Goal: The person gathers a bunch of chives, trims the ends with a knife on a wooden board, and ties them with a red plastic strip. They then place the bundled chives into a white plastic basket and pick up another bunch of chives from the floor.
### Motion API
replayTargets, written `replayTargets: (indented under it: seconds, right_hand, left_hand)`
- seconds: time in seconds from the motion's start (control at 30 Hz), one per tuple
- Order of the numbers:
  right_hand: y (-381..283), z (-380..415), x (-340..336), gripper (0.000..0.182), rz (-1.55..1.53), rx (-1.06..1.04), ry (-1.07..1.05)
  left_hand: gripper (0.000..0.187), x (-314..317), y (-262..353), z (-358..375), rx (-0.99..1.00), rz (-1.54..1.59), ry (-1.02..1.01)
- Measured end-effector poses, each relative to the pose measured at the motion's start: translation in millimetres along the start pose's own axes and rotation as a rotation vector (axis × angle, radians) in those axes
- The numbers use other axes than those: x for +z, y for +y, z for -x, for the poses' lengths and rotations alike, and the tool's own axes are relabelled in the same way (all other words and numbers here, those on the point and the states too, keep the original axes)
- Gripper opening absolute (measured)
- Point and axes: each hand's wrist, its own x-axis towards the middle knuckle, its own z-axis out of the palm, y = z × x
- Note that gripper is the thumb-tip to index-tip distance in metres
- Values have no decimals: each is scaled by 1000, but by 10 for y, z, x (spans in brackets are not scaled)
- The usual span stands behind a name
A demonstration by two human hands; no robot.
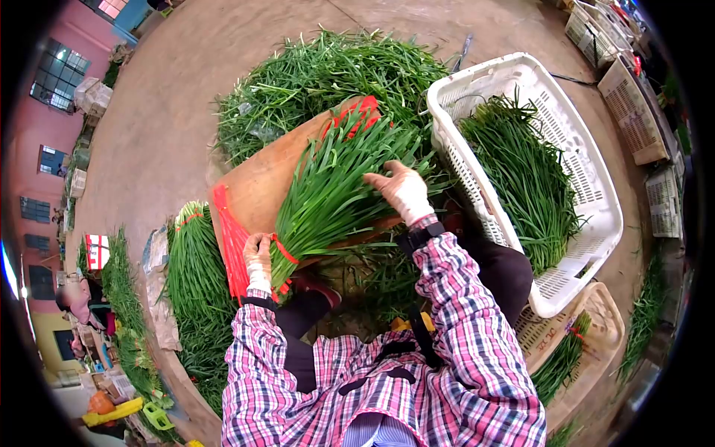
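A bunch of green chives (328, 201) lies across a tilted brown board (257, 182) in front of me. A red tie (285, 252) goes round its stalk end. My left hand (258, 261) is closed at that end, beside the tie; the exact grip is partly hidden. My right hand (402, 192) is over the leafy part with thumb and fingers apart, touching or just above the leaves. Long red strips (233, 242) hang over the board's left edge, left of my left hand. More red strips (365, 112) lie at its far end.
A large heap of loose greens (335, 71) lies beyond the board. At right stands a white plastic crate (588, 160) holding chives, with a smaller crate (603, 320) below it. Tied bunches (195, 253) lie at left on the floor. Further crates (633, 112) line the right side.
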Motion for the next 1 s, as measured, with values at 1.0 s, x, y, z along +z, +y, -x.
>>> replayTargets:
  seconds: [1.0]
  right_hand:
    - [352, 274, 45, 16, -1391, 188, 158]
  left_hand:
    - [6, 6, -94, 43, 51, 64, 64]
